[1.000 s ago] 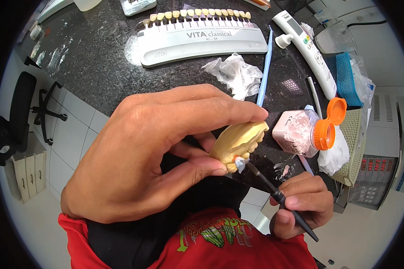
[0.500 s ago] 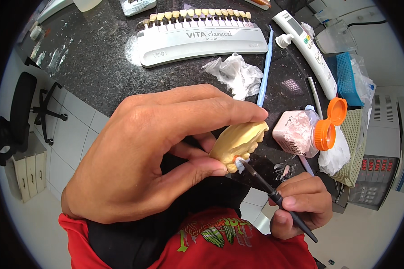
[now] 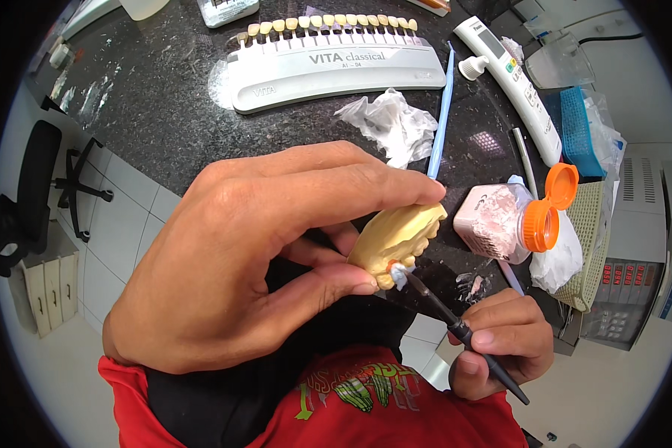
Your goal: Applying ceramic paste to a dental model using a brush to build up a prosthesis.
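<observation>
My left hand [image 3: 231,254] is closed round a yellow plaster dental model [image 3: 396,235], index finger on its far end and thumb along its near edge. Low on the model, beside the thumb, sits a whitish-blue tooth build-up [image 3: 399,276] with a small orange-red patch next to it. In my right hand [image 3: 511,340] a slim black brush [image 3: 446,312] is gripped like a pen between thumb and fingers. Its tip meets or nearly meets the whitish build-up. The model's underside and my left palm are hidden.
Behind the hands stand a tooth shade guide [image 3: 336,71], crumpled tissue [image 3: 396,127] and a light blue instrument [image 3: 442,112]. To the right are an open orange-capped bottle of pink powder [image 3: 493,220], a white remote control [image 3: 515,89], a blue basket [image 3: 581,134] and a cream basket [image 3: 590,254].
The brush tip has drawn back slightly toward my right hand, showing more of the whitish build-up. Both hands otherwise keep nearly the same place and grip.
</observation>
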`<state>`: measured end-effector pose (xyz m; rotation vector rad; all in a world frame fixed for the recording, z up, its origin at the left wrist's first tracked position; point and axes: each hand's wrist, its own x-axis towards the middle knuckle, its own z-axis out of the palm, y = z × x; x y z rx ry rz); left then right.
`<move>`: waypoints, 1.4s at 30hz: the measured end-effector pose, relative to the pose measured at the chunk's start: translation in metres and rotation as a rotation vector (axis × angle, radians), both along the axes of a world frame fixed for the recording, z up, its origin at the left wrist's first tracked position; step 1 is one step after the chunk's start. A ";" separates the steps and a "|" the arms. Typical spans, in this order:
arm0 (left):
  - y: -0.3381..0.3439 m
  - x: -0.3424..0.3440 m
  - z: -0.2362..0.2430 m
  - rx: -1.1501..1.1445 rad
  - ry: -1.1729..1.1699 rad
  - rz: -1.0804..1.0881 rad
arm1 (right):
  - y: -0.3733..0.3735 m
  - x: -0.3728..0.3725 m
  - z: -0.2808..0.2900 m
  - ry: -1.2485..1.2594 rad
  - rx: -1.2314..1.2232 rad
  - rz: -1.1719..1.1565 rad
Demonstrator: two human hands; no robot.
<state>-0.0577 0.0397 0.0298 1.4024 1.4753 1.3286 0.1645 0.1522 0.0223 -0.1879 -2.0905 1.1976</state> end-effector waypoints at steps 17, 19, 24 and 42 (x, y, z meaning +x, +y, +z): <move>0.000 0.001 -0.001 -0.007 -0.012 0.006 | -0.002 0.000 -0.002 0.021 -0.008 -0.031; 0.000 0.000 0.000 -0.009 -0.014 0.003 | -0.002 -0.002 0.001 -0.005 0.005 -0.019; 0.000 0.002 0.000 0.001 -0.036 0.016 | -0.001 0.000 0.001 -0.006 0.011 -0.016; 0.000 0.002 -0.001 -0.001 -0.052 0.020 | 0.001 0.002 -0.001 0.028 -0.001 0.005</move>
